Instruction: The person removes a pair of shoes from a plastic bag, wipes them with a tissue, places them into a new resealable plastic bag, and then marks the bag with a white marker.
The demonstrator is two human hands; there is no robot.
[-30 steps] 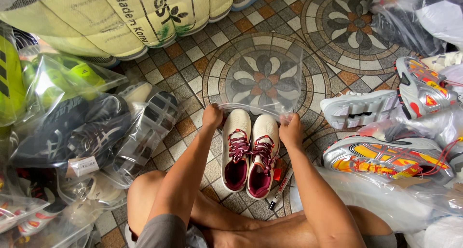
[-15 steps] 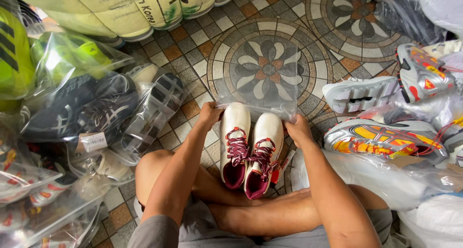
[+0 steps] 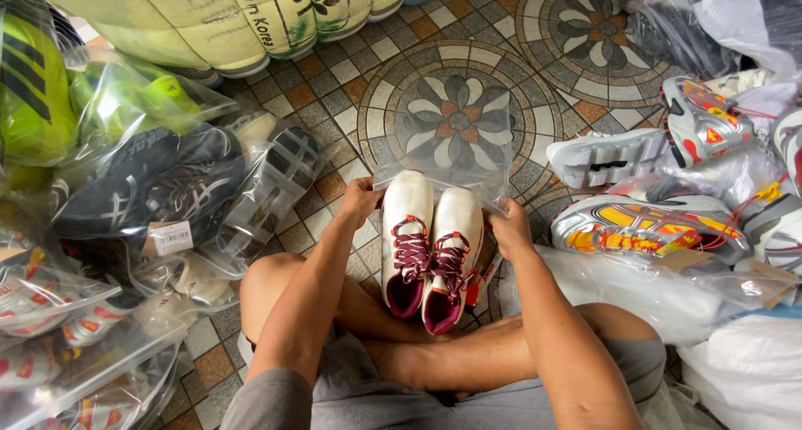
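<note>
At lower centre, a pair of white shoes with maroon laces stands side by side between the hands, heels toward the person's crossed legs, toes pointing up the frame into a clear plastic bag. The left hand pinches the bag's edge beside the left shoe; the right hand pinches the opposite edge, equally near. Beyond lies the patterned tile floor.

Person wears grey shorts & grey short sleeve; forearms, legs bare, no gloves
</note>
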